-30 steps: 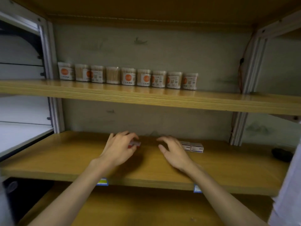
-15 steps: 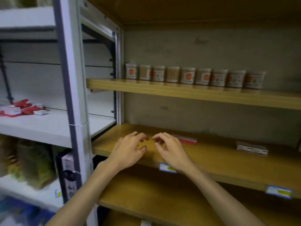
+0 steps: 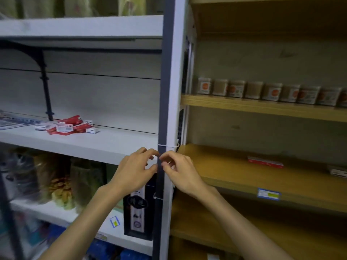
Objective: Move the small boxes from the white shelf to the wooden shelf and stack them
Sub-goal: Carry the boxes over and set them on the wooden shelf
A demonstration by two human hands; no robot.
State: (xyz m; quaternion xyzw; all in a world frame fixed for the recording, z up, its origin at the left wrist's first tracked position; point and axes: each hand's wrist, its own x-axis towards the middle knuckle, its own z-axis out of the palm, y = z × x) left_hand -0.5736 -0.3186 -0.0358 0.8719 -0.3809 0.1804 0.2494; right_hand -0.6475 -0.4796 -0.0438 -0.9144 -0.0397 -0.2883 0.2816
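Reaching forward, a person's 2 bare hands hover side by side before an upright shelf post (image 3: 165,109). The left hand (image 3: 134,170) and right hand (image 3: 180,171) each have loosely curled fingers and hold nothing. Farther left, a heap of small red and white boxes (image 3: 68,126) lies on the white shelf (image 3: 105,145). Farther right, 1 red box (image 3: 265,162) lies on the wooden shelf (image 3: 234,175).

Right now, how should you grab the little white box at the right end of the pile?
Judging by its pose, pinch the small white box across its short sides, coming from the front right: it lies flat at the pile's edge, that end clear.
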